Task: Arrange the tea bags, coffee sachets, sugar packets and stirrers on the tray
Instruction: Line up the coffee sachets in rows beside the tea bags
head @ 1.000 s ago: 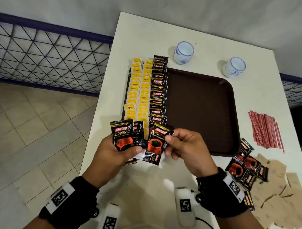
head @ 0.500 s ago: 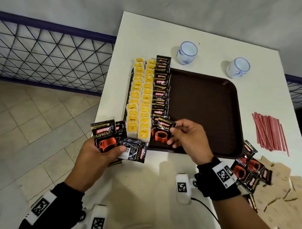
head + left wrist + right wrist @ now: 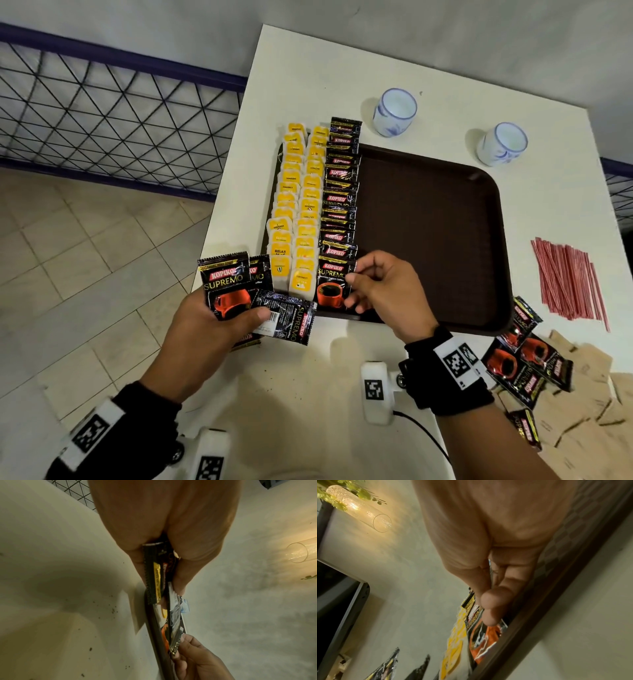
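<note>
The right hand (image 3: 383, 298) pinched the right edge of a coffee sachet (image 3: 334, 284) lying at the near end of the sachet column on the tray (image 3: 435, 240), close to the tray's near edge. The left hand (image 3: 212, 325) gripped a fan of coffee sachets (image 3: 253, 294) over the desk (image 3: 308, 394), just off the tray's near-left corner. Tea bags (image 3: 298, 205) filled two columns along the tray's left edge.

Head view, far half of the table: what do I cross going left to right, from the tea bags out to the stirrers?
Tea bags → coffee sachet column → bare tray → stirrers. The two cups stand beyond the tray, so I left them out.
</note>
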Demonstrator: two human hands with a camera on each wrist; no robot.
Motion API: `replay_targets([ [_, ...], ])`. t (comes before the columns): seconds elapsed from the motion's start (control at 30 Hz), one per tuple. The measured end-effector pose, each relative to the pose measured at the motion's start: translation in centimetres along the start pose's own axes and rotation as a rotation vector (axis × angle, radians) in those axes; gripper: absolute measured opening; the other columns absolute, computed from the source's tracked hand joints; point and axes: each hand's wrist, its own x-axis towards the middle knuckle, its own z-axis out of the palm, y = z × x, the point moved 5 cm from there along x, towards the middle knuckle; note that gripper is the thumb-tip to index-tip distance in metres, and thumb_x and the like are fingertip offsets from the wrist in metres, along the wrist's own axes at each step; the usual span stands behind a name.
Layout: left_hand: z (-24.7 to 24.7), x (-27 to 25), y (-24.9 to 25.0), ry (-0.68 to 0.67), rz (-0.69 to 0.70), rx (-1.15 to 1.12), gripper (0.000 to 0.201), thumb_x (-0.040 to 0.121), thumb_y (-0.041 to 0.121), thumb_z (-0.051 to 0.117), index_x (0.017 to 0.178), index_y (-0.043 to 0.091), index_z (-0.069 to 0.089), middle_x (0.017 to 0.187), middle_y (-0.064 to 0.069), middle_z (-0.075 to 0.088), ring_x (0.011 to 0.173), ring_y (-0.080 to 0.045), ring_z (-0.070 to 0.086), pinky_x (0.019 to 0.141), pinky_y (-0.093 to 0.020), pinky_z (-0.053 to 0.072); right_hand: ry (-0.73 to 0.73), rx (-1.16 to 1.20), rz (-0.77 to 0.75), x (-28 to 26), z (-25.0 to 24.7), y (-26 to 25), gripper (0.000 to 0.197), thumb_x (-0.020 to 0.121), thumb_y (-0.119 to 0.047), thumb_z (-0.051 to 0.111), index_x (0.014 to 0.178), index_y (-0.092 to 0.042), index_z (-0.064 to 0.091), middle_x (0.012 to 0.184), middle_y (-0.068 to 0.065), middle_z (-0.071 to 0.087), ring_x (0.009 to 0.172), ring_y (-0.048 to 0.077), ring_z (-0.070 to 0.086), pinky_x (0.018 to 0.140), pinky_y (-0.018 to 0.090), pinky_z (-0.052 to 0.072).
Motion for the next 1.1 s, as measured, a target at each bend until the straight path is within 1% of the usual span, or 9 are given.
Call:
replay_targets([
  [0.2,0.7,0.0,0.8,-0.037,0.029,0.007,0.027,0.078,0.012,0.083,0.103,0.017,0.073,0.094,-0.002,0.079,0.086,-0.022,0.076,0.085,-0.051,0.060,0.040,-0.033,0.007,0.2,0.0,0.1,0.014,0.089,0.000,0.070,0.091,-0.001,0.057,0.061,0.004,0.064,0.053,0.026,0.068,0.046,0.031,0.051],
  [0.33,1.5,0.1,1.4,-0.063,0.066,0.035,0.022,0.078,0.014,0.083,0.098,0.014,0.074,0.090,-0.004,0.078,0.084,-0.022,0.076,0.078,-0.042,0.061,0.126,-0.145,-0.011,-0.4,-0.8,-0.4,0.018,0.086,-0.015,0.077,0.089,-0.011,0.060,0.072,0.006,0.066,0.054,0.019,0.068,0.047,0.027,0.049],
  [0.47,2.9,0.6,2.3,-0.081,0.061,0.011,0.023,0.079,0.010,0.083,0.099,0.016,0.073,0.090,-0.004,0.078,0.081,-0.020,0.076,0.067,-0.033,0.063,0.116,-0.252,-0.159,-1.7,-1.5,-2.5,0.010,0.086,-0.021,0.077,0.084,-0.025,0.069,0.080,-0.003,0.072,0.067,0.009,0.067,0.065,0.027,0.055],
  [0.57,4.1,1.0,3.3,-0.058,0.061,-0.036,0.024,0.079,0.009,0.082,0.099,0.018,0.072,0.091,-0.004,0.077,0.083,-0.023,0.076,0.070,-0.037,0.064,0.081,-0.182,-0.130,-3.0,-2.0,-3.3,0.006,0.089,-0.018,0.074,0.085,-0.018,0.070,0.072,0.004,0.071,0.050,0.011,0.059,0.050,0.022,0.047],
  [0.67,5.2,1.1,4.5,-0.016,0.175,0.048,0.029,0.079,0.017,0.084,0.100,0.032,0.071,0.090,0.013,0.076,0.083,-0.008,0.074,0.078,-0.033,0.060,0.049,0.018,-0.022,-3.9,-2.8,-3.2,0.005,0.095,-0.014,0.067,0.093,-0.010,0.070,0.060,0.012,0.063,0.040,0.021,0.050,0.037,0.021,0.036],
  [0.77,6.9,0.6,6.1,-0.049,0.374,0.166,0.039,0.079,0.019,0.084,0.097,0.050,0.067,0.090,0.030,0.073,0.085,0.006,0.070,0.079,-0.015,0.053,-0.063,0.258,0.138,-4.5,-2.2,-2.5,0.013,0.097,-0.018,0.062,0.103,-0.010,0.070,0.071,0.017,0.067,0.049,0.025,0.062,0.041,0.023,0.043],
  [0.87,9.2,-0.1,7.0,-0.150,0.541,0.280,0.040,0.082,0.017,0.081,0.106,0.045,0.064,0.097,0.031,0.070,0.090,0.008,0.068,0.080,-0.009,0.051,-0.075,0.343,0.182,-4.4,-1.7,-1.9,0.013,0.098,-0.012,0.059,0.101,-0.006,0.070,0.078,0.017,0.071,0.061,0.024,0.071,0.049,0.026,0.054],
  [1.0,10.2,0.0,6.7,-0.165,0.519,0.198,0.029,0.080,0.021,0.081,0.093,0.045,0.069,0.093,0.032,0.071,0.090,0.008,0.069,0.078,-0.005,0.048,0.017,0.365,0.141,-3.9,-3.1,-1.7,0.011,0.092,0.007,0.060,0.093,0.001,0.069,0.075,0.017,0.070,0.058,0.021,0.069,0.048,0.023,0.052],
  [1.1,10.1,0.4,6.5,-0.135,0.521,0.151,0.024,0.082,0.029,0.077,0.097,0.046,0.070,0.094,0.028,0.073,0.091,0.007,0.069,0.079,-0.009,0.051,0.019,0.385,0.197,-3.5,-3.9,-1.5,0.005,0.092,0.002,0.063,0.093,0.004,0.067,0.074,0.018,0.068,0.055,0.021,0.067,0.047,0.023,0.051],
])
